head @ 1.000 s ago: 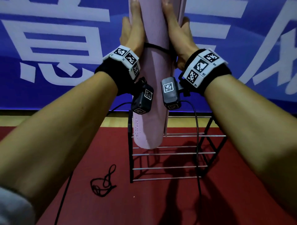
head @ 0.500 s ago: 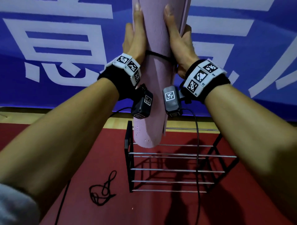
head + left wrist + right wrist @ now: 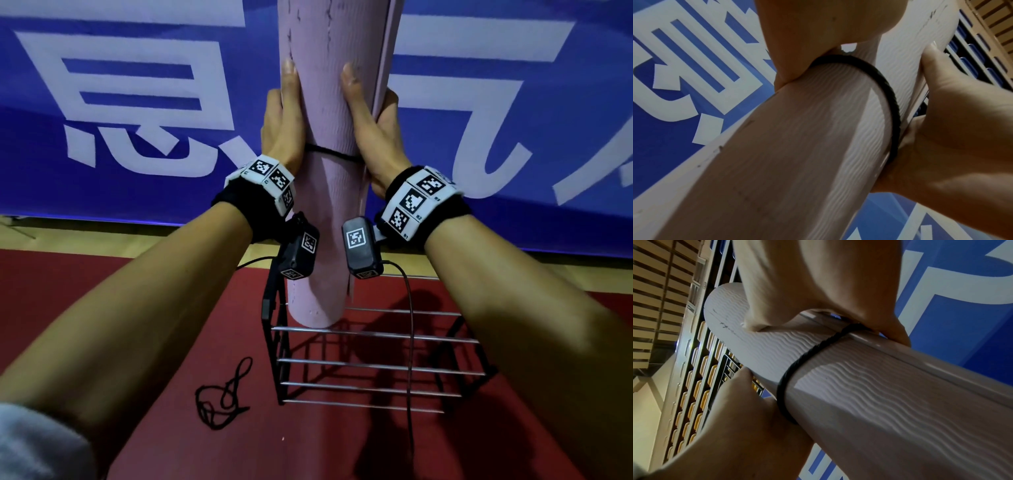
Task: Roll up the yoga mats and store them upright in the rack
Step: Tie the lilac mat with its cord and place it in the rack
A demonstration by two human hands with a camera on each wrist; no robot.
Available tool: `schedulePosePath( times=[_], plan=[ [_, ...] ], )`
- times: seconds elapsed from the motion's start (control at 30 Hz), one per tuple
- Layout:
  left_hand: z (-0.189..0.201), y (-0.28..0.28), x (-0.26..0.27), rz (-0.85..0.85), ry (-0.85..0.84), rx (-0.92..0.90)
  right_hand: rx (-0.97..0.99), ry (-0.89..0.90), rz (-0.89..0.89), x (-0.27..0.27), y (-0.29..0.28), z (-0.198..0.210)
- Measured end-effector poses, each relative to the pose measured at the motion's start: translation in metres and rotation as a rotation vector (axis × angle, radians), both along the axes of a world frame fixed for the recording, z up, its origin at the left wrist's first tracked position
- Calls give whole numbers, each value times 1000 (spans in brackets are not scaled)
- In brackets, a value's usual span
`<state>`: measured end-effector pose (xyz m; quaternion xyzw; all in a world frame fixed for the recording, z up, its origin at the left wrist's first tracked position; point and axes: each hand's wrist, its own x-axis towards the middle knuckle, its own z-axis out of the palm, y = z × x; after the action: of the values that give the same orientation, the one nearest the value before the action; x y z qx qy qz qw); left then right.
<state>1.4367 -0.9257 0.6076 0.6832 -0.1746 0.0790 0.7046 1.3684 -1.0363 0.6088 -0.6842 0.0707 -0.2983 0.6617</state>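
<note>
A rolled pink yoga mat [image 3: 325, 212] stands upright between my hands, with a black band [image 3: 330, 156] round its middle. My left hand [image 3: 284, 120] grips its left side and my right hand [image 3: 373, 126] grips its right side, thumbs pointing up on the front. The mat's lower end [image 3: 317, 313] is at the back left of the black rack [image 3: 363, 363], level with the rack's top rods. The left wrist view shows the mat [image 3: 797, 146] and band [image 3: 890, 100] close up. In the right wrist view the mat [image 3: 879, 394] fills the frame.
A loose black cord [image 3: 222, 394] lies on the red floor left of the rack. Behind the rack hangs a blue banner [image 3: 137, 120] with white characters. A cable [image 3: 409, 325] from the right wrist camera dangles across the rack's rods.
Both hands and the mat have come down a little toward the rack. The grip on the mat is unchanged.
</note>
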Motion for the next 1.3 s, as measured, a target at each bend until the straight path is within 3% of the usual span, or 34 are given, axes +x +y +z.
schedulePosePath(
  times=[0.33,0.5,0.73,1.0,1.2,1.3],
  plan=[
    [-32,0,4,-5,25,10,17,1,23,12,-7,-35],
    [-76,9,4,-107,60,-53,13,38,33,7,-2,-79],
    [-150,14,20,-239,253,-55,52,76,25,3,1,-156],
    [-170,27,12,-257,404,-60,-27,204,90,2,-8,-200],
    [-194,27,19,-140,579,42,-43,349,124,-1,-15,-241],
    [-203,26,18,-196,618,34,-62,394,145,-3,-16,-253]
  ],
)
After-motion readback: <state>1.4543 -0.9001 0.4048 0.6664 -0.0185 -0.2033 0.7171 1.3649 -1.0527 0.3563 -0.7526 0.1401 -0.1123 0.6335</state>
